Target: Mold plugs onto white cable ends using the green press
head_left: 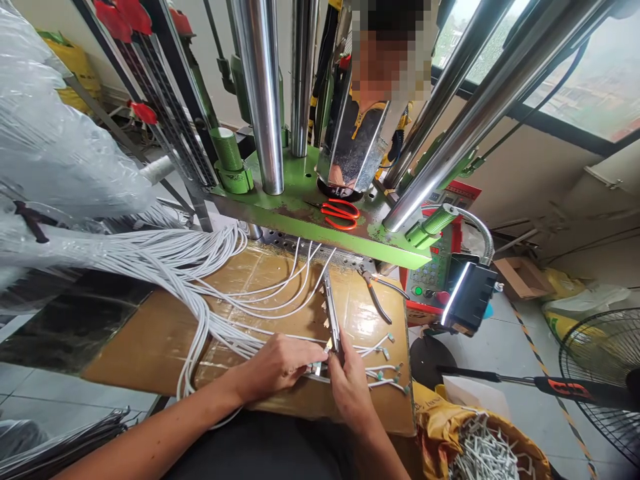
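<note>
My left hand (280,365) pinches the end of a white cable (320,350) over the cardboard-covered bench (165,333). My right hand (350,383) grips a long metal tool (331,313), pliers or cutters, whose handle end lies under its fingers next to that cable end. A thick bundle of white cables (190,267) runs from the left across the bench. Several cables with small moulded ends (385,373) lie just right of my hands.
A green press (310,207) with chrome columns stands behind the bench; orange scissors (341,215) lie on it. Another person stands beyond it. Pliers (375,293), a control box (430,273), a lamp (465,293), a fan (605,373) and a sack of white pieces (480,447) are at right.
</note>
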`<state>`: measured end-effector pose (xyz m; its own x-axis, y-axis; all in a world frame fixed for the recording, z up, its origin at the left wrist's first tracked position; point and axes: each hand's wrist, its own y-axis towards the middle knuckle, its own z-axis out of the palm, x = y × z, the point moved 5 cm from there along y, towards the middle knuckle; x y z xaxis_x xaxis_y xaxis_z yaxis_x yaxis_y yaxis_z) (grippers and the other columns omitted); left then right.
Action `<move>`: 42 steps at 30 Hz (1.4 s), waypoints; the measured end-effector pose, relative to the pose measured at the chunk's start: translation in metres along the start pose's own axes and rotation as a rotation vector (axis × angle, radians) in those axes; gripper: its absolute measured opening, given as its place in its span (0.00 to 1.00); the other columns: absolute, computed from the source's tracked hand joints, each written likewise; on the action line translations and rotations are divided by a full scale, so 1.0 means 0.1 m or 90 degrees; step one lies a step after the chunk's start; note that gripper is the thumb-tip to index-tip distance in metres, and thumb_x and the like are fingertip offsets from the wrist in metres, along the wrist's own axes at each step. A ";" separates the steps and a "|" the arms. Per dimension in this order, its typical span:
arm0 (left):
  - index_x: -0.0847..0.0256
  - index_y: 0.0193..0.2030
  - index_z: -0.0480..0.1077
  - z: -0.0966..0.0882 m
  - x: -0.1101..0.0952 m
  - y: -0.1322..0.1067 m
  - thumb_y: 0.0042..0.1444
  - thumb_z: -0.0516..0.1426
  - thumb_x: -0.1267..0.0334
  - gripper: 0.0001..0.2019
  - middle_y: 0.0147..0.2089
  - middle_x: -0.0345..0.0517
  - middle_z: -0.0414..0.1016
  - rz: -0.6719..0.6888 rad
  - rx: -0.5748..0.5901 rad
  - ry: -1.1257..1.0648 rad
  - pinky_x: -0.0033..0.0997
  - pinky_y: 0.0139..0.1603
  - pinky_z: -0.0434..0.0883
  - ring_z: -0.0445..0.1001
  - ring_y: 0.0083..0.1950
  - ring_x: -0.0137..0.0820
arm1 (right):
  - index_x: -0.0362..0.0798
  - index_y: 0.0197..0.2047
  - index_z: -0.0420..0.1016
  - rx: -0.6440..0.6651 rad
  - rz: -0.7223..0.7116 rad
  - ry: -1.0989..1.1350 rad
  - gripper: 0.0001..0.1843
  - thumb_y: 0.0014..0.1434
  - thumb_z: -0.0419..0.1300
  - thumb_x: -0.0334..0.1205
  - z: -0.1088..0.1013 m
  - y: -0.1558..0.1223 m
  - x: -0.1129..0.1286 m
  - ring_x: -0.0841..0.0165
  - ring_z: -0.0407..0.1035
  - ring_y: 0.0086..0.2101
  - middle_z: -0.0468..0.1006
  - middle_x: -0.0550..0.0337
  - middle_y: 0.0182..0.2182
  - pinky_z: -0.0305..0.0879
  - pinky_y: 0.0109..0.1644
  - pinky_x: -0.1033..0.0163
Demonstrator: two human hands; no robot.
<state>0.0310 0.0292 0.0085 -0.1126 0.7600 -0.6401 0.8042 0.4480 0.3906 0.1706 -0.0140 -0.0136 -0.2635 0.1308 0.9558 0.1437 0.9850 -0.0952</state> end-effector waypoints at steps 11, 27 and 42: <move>0.62 0.51 0.72 -0.03 -0.01 -0.06 0.60 0.50 0.72 0.16 0.45 0.50 0.80 -0.024 0.027 -0.019 0.28 0.46 0.74 0.79 0.44 0.33 | 0.48 0.67 0.58 0.016 0.046 0.009 0.31 0.60 0.52 0.34 0.02 -0.06 -0.02 0.63 0.63 0.59 0.69 0.55 0.60 0.55 0.65 0.56; 0.61 0.52 0.71 0.04 -0.02 -0.12 0.56 0.50 0.75 0.19 0.49 0.50 0.79 -0.041 0.004 0.015 0.29 0.49 0.75 0.79 0.49 0.34 | 0.49 0.68 0.56 0.007 0.048 0.008 0.32 0.60 0.51 0.33 0.04 -0.05 -0.03 0.65 0.58 0.62 0.66 0.57 0.62 0.50 0.67 0.57; 0.65 0.39 0.76 -0.20 0.24 0.00 0.58 0.57 0.56 0.13 0.32 0.43 0.75 -0.472 -0.100 -0.377 0.26 0.33 0.69 0.73 0.33 0.30 | 0.47 0.61 0.62 0.035 0.056 0.016 0.29 0.56 0.59 0.39 0.03 -0.05 0.05 0.71 0.63 0.31 0.73 0.63 0.34 0.64 0.37 0.67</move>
<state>0.0164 0.0572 0.0061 -0.2125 -0.0834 -0.9736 0.5550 0.8097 -0.1905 0.1658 -0.0178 -0.0089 -0.2276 0.2145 0.9498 0.1121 0.9747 -0.1932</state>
